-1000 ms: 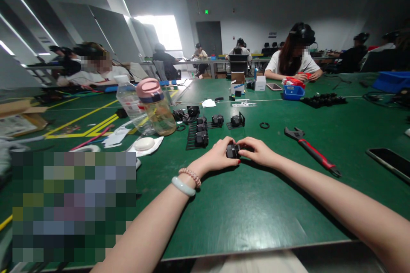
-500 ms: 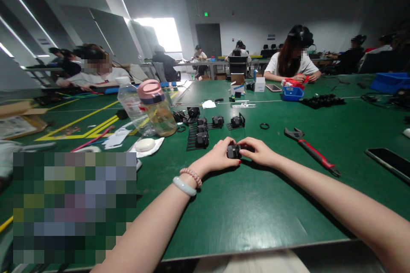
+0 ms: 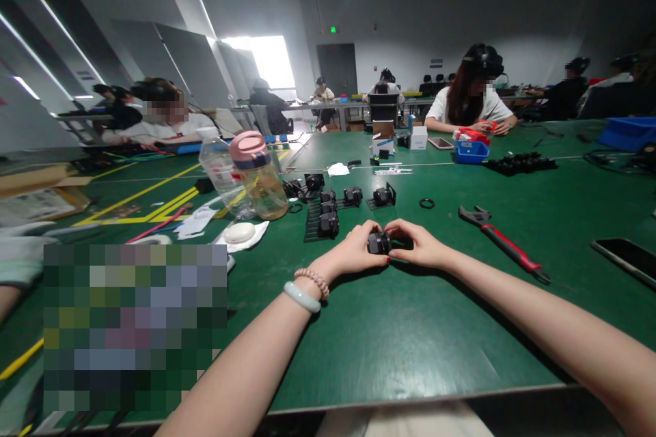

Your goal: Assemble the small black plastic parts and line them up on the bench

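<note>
Between my hands, just above or on the green table (image 3: pixel 400 334), is a small black part (image 3: pixel 378 243). My left hand (image 3: pixel 359 246) grips it from the left, thumb in front and fingers behind. My right hand (image 3: pixel 417 244) closes on its right side with thumb and fingertips. Beyond them lie similar black parts: several on a black slotted rack (image 3: pixel 313 225), one beside it (image 3: pixel 352 196) and another with an upright plate (image 3: pixel 384 196). A black ring (image 3: pixel 426 203) lies farther right.
An adjustable wrench (image 3: pixel 507 244) and a phone (image 3: pixel 628 258) lie to the right. A pink-lidded bottle (image 3: pixel 261 181), a clear bottle and a white round thing (image 3: pixel 240 233) stand left. A co-worker's gloved hand (image 3: pixel 20 256) is at the left edge. A blue bin (image 3: pixel 471 151) sits farther back.
The view has shifted slightly, so the table things appear a little farther right. A gloved hand shows more at the left edge. Both my hands remain around the black part.
</note>
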`<state>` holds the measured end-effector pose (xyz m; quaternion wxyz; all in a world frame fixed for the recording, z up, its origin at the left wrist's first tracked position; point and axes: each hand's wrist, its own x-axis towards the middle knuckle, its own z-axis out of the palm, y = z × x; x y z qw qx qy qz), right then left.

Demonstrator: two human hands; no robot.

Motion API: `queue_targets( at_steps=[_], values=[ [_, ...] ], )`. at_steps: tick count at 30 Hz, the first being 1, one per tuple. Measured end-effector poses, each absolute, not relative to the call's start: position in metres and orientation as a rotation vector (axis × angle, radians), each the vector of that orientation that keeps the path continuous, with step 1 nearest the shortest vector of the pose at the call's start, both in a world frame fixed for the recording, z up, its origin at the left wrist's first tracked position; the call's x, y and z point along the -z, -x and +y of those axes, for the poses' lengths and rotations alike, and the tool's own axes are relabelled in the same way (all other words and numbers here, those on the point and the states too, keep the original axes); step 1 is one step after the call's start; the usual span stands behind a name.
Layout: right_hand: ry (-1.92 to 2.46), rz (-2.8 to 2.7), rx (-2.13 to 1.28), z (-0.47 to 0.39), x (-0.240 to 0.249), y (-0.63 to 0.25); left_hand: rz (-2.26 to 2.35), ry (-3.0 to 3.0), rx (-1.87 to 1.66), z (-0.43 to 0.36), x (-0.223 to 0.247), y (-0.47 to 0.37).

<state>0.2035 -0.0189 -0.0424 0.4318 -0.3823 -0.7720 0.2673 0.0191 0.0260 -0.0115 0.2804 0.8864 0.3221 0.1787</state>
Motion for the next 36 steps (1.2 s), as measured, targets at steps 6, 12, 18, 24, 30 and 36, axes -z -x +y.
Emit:
queue_targets(
  at_steps=[6,12,18,24,30,36],
  values=[
    [0.977,-1.921,-0.652,-0.0185,0.0446,-0.2034,0.849,-2.422,-0.471,0.0267,0.0141,-0.0178],
    [1.005,-1.929,-0.637,-0.0171,0.0466,-0.2041,0.859,-2.441,-0.466,0.0276,0.0161,-0.0166],
    [1.072,-1.943,-0.558,-0.017,0.045,-0.204,0.875,-2.438,-0.444,0.0271,0.0149,-0.017],
    [1.104,-1.983,-0.47,-0.0177,0.0428,-0.2034,0.882,-2.4,-0.463,0.026,0.0142,-0.0173],
    [1.128,-1.997,-0.46,-0.017,0.0425,-0.2026,0.89,-2.365,-0.466,0.0266,0.0147,-0.017],
    [1.125,-2.003,-0.462,-0.016,0.0437,-0.203,0.871,-2.388,-0.471,0.0291,0.0178,-0.0167]
  ],
)
